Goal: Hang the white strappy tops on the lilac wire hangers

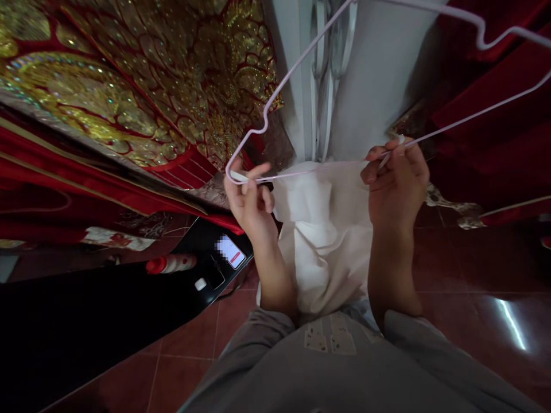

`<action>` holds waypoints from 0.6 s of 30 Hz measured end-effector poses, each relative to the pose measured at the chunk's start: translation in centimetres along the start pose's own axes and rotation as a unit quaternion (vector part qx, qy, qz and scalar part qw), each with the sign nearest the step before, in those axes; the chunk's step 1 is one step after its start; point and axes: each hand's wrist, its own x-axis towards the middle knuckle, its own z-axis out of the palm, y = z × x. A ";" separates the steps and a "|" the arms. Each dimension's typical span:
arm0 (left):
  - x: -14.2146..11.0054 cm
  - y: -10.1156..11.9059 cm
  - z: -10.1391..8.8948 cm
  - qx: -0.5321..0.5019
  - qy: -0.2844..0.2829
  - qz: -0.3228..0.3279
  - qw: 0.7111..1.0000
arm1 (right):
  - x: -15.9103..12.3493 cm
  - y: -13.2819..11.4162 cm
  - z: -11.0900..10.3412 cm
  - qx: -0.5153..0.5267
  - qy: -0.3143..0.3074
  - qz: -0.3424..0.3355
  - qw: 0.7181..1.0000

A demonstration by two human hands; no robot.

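A pale lilac wire clothes hanger [284,80] stretches across the upper view, its lower bar running between my hands. At its left corner, my left hand [252,201] is closed around the wire, with a short white strip [239,176] at the fingers and one finger extended. My right hand [398,178] pinches the bar further right, along with another narrow white strip [384,162]. Below the bar hangs a cream-white cloth garment [318,229] between my forearms. Whether the strips are loops of this garment I cannot tell.
Red garments with gold sequins [185,74] hang at left; dark red cloth [495,109] hangs at right. White hangers [321,74] dangle ahead. A black table [107,321] at lower left bears a lit phone [232,252], a red-capped bottle [172,264] and a small white case [200,284].
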 end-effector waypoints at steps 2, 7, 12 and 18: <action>0.5 -0.2 -1.2 0.053 0.019 0.046 0.997 | 0.3 0.3 -0.5 -0.022 -0.006 -0.006 1.000; 1.8 -0.7 -3.6 0.174 0.100 0.161 0.966 | 0.7 1.3 -1.5 -0.066 -0.028 -0.019 0.997; 3.1 -0.4 -4.1 0.169 0.058 0.166 0.970 | 0.6 1.5 -1.5 -0.059 -0.034 -0.007 0.998; 5.6 1.7 -2.3 0.175 -0.079 0.100 0.976 | 0.8 1.1 -1.4 -0.049 -0.040 0.016 0.998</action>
